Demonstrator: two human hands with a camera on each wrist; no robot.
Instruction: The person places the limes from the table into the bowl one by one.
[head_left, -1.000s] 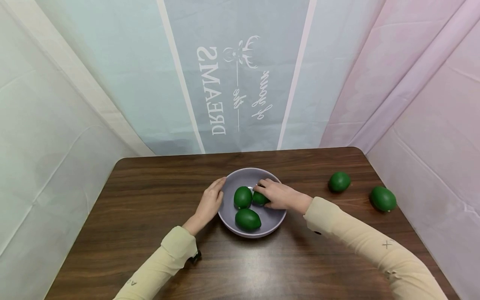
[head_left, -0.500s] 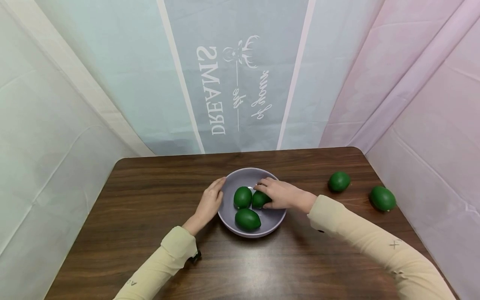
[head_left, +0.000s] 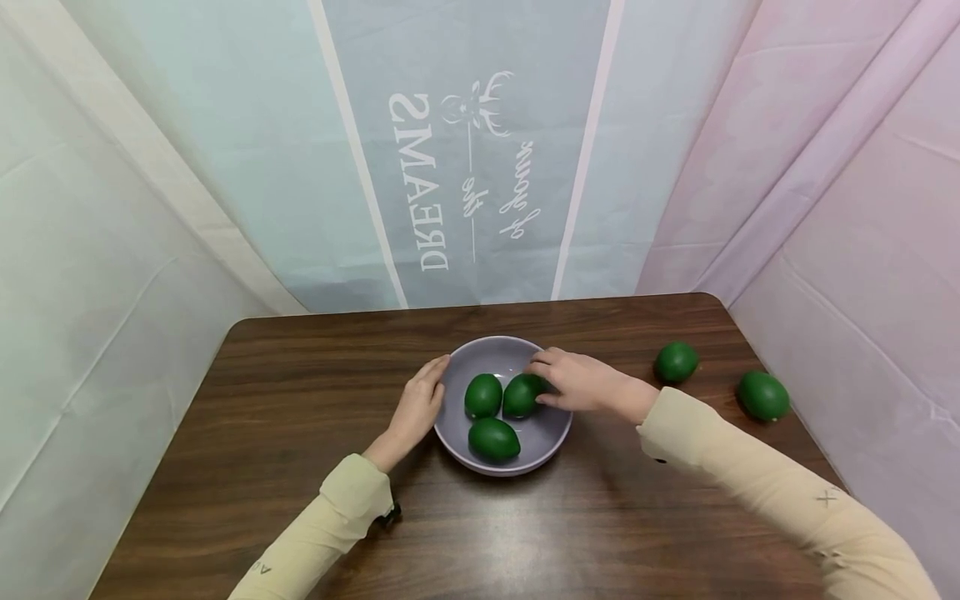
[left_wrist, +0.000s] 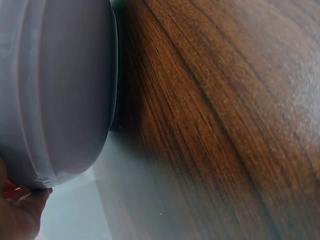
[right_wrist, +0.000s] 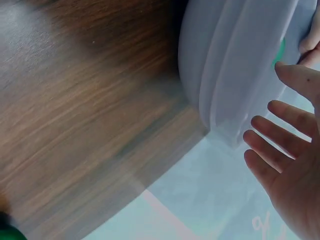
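Note:
A grey-purple bowl (head_left: pixel 551 446) stands on the table. Inside lie a left lime (head_left: pixel 483 396), a front lime (head_left: pixel 494 439) and a right lime (head_left: pixel 522 397), all deep green. With its fingers fairly straight, my left hand (head_left: pixel 412 408) rests against the bowl's left rim. My right hand (head_left: pixel 581 382) is over the right rim, fingertips beside the right lime. In the right wrist view, the right hand's fingers (right_wrist: pixel 280 135) are spread and hold nothing. The left wrist view shows the bowl's outer wall (left_wrist: pixel 75 90) close up, with a fingertip at its rim.
Two more green limes lie on the right of the brown wooden table (head_left: pixel 300 400): one lime (head_left: pixel 677 362) towards the back, another lime (head_left: pixel 763 396) near the right edge. A printed cloth (head_left: pixel 480 167) hangs behind the table, and pale cloth walls stand at both sides.
My right hand has let go of the right lime and drawn back to the right, so more of that lime shows. The left hand stays at the bowl.

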